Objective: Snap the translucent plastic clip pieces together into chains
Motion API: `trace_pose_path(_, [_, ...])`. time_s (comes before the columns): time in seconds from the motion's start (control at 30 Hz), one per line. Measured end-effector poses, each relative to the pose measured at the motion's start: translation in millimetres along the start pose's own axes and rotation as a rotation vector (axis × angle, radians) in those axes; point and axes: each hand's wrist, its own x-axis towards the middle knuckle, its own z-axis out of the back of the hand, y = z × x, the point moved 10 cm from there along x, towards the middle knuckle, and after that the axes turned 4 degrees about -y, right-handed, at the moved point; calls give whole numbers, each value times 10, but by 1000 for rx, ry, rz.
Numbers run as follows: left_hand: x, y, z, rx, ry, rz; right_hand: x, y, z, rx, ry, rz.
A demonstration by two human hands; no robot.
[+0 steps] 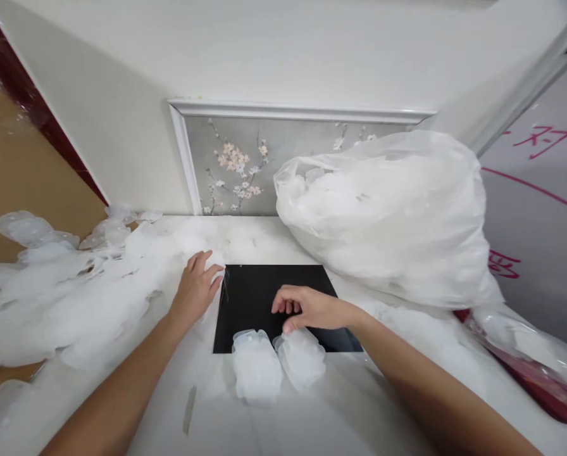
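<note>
My left hand (197, 285) reaches to the left edge of a black mat (250, 297), fingers spread over thin translucent plastic pieces (181, 240). A clear edge shows by its fingertips, but no firm grip on it is visible. Over the mat, my right hand (307, 307) has loosely curled fingers, with a gap between them and the thumb. Its thumb is close to the top of a stack of frosted plastic pieces (302, 361); whether it touches cannot be made out. Beside that lies a second, similar stack (257, 370), partly over the mat's front edge.
A large clear bag (388, 221) full of such pieces sits at the back right. More pieces lie in a spread heap (88, 297) on the left. Behind stands a framed flower panel (236, 164). A board with red writing (540, 190) is at right.
</note>
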Motion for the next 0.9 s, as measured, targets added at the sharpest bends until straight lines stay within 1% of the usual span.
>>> trace_pose_path(0.07, [1,77,-108,98,53,-13,172,-48,113,-20,-125,14])
trace_pose_path(0.13, [-14,133,-191,158,98,1,391,-103,247,-95,-268,33])
trace_pose_path(0.2, [-25,175,-214,183,107,29,637,-125,346,-238,-389,67])
trace_pose_path(0.27, [-29,216,-195,185,94,58,885,-124,403,-399,-484,90])
trace_pose_path(0.3, [-32,230,-186,185,90,62,1006,-116,406,-465,-508,100])
trace_pose_path(0.37, [-41,247,-182,200,96,47,1229,-103,372,-537,-510,118])
trace_pose_path(0.43, [-55,266,-189,229,105,30,1399,-97,326,-542,-480,132])
trace_pose_path(0.5, [-66,300,-182,249,95,36,1494,-93,312,-518,-461,141])
trace_pose_path(0.6, [-69,337,-152,241,79,63,1492,-84,402,-488,-492,139])
trace_pose_path(0.67, [-60,286,-120,209,72,46,1407,-79,527,-464,-549,125])
trace_pose_path(0.73, [-52,153,-69,154,55,-7,1266,-81,674,-432,-625,100])
trace_pose_path(0.8, [-61,-31,-30,65,47,-72,1078,-95,792,-391,-694,68])
trace_pose_path(0.87, [-90,-188,-32,-70,64,-92,861,-124,831,-350,-729,36])
trace_pose_path(0.9, [-111,-237,-56,-153,87,-75,752,-145,808,-312,-722,24])
